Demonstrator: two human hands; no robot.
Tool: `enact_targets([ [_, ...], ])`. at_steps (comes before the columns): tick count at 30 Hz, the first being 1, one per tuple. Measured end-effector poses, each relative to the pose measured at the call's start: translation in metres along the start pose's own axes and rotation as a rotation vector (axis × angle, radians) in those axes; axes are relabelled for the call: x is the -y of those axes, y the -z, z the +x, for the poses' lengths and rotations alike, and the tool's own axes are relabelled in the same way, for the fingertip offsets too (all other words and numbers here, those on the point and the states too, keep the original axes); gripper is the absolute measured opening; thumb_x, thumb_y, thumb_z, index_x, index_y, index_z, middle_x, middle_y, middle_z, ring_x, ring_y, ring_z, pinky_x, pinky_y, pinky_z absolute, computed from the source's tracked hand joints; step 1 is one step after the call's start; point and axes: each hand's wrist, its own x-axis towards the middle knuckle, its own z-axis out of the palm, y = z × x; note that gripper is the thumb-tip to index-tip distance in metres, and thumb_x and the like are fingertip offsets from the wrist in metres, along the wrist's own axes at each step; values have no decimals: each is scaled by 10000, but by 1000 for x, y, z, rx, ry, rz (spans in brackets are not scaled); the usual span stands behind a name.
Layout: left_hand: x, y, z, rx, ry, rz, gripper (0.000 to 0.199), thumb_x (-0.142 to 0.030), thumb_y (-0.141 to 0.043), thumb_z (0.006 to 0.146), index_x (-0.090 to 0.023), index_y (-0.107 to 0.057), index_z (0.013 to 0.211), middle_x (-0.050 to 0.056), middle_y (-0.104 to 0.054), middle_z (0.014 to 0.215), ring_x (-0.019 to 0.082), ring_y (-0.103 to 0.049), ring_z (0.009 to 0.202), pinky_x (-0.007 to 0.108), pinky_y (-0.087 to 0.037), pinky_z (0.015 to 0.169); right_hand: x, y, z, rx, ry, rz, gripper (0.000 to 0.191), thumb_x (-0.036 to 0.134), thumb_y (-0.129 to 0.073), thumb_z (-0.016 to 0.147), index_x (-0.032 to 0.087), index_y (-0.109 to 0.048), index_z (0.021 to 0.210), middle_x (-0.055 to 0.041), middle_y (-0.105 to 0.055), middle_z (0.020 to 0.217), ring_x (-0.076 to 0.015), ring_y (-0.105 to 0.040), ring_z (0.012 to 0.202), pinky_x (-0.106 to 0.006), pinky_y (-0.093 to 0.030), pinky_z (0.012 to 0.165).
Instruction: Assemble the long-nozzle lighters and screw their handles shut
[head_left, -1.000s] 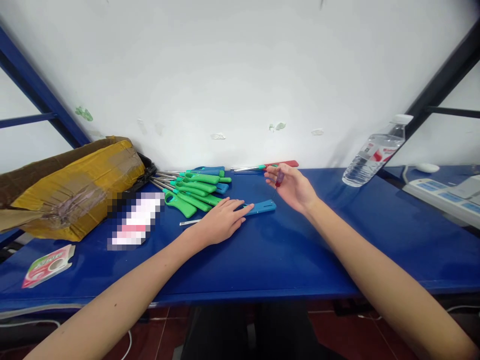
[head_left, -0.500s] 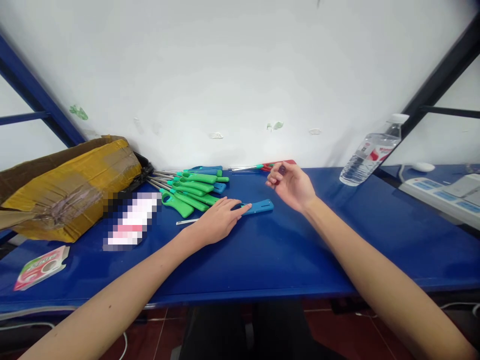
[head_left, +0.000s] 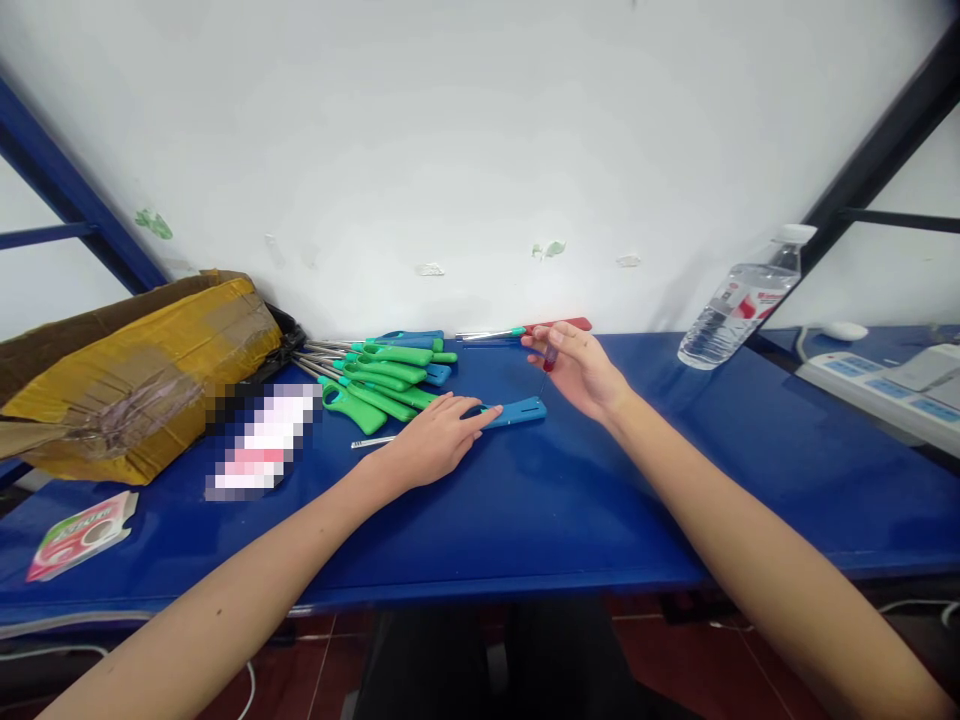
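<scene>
A blue long-nosed gas lighter lies flat on the blue table, its metal nozzle pointing left. Over its trigger end my left hand is closed, pressing it to the tabletop. My right hand pinches a small screwdriver with a reddish, see-through handle. Its thin shaft points down to the butt end of the blue lighter; whether the tip touches is hard to tell. Left of my hands lies a pile of green lighters with a few blue ones among them. A red lighter rests against the wall.
A taped cardboard box stands at the left, with a torn pink-and-green card before it. Beside the box lies a blurred-out item. At the right are a tilted water bottle and a white power strip.
My right hand has turned over and lowered slightly, bringing the screwdriver's shaft down toward the blue lighter's end. My left hand has stayed in place.
</scene>
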Motion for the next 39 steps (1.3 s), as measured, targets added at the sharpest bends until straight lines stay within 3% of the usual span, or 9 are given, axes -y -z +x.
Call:
enact_targets([
  [4, 1, -1, 0, -12, -5, -7, 479, -191, -355, 1017, -236, -430, 1488, 133, -536, 1373, 277, -513, 1254, 522, -350, 1125, 4, 3, -1, 33, -36, 49, 259, 362, -848, 679, 225, -628, 698, 11, -644, 749, -156, -625, 761, -303, -519, 738],
  [10, 1, -2, 0, -26, -21, 13, 478, -198, -341, 1019, -236, -428, 1487, 131, -545, 1354, 268, -525, 1223, 516, -364, 1113, 9, 2, -2, 82, -91, 109, 194, 326, -749, 770, 229, -591, 712, 49, -427, 594, -113, -445, 555, -280, -480, 650],
  [15, 1, -2, 1, -13, -12, 3, 482, -195, -354, 1016, -229, -424, 1492, 135, -541, 1358, 269, -522, 1231, 516, -347, 1127, 9, 1, -1, 90, -83, 112, 296, 465, -638, 866, 229, -592, 694, 50, -331, 562, -120, -369, 520, -295, -457, 627],
  [22, 2, -3, 0, -16, -12, -5, 482, -194, -359, 1014, -236, -424, 1491, 131, -542, 1361, 269, -518, 1239, 515, -351, 1124, 0, 5, 2, 82, -50, 104, 237, 428, -770, 770, 220, -665, 724, 34, -490, 622, -111, -487, 603, -263, -463, 627],
  [28, 2, -2, 0, -29, -12, -28, 466, -219, -346, 1027, -245, -434, 1484, 133, -544, 1369, 273, -516, 1253, 521, -346, 1128, -5, 8, 5, -51, 34, -31, 334, 503, -857, 644, 239, -694, 767, 20, -654, 721, -152, -659, 782, -258, -483, 652],
  [35, 1, -2, 0, -25, -20, -4, 471, -221, -337, 1026, -243, -424, 1489, 129, -539, 1376, 269, -518, 1251, 522, -343, 1130, -2, 9, 4, -46, 26, -37, 319, 427, -878, 645, 234, -644, 746, -1, -722, 902, -175, -690, 933, -265, -490, 696],
  [37, 1, -2, 0, -26, -19, -8, 472, -221, -337, 1025, -246, -426, 1488, 128, -540, 1375, 269, -521, 1248, 524, -345, 1128, 0, 7, 2, -18, -12, -11, 330, 430, -874, 646, 233, -634, 758, -1, -715, 896, -173, -687, 902, -276, -497, 706],
  [39, 1, -2, 0, -21, -14, 0, 476, -217, -337, 1024, -248, -420, 1492, 126, -537, 1376, 268, -518, 1249, 522, -344, 1128, 1, 5, 0, 35, -44, 23, 332, 435, -868, 655, 236, -620, 753, 21, -666, 764, -150, -657, 764, -280, -496, 681],
])
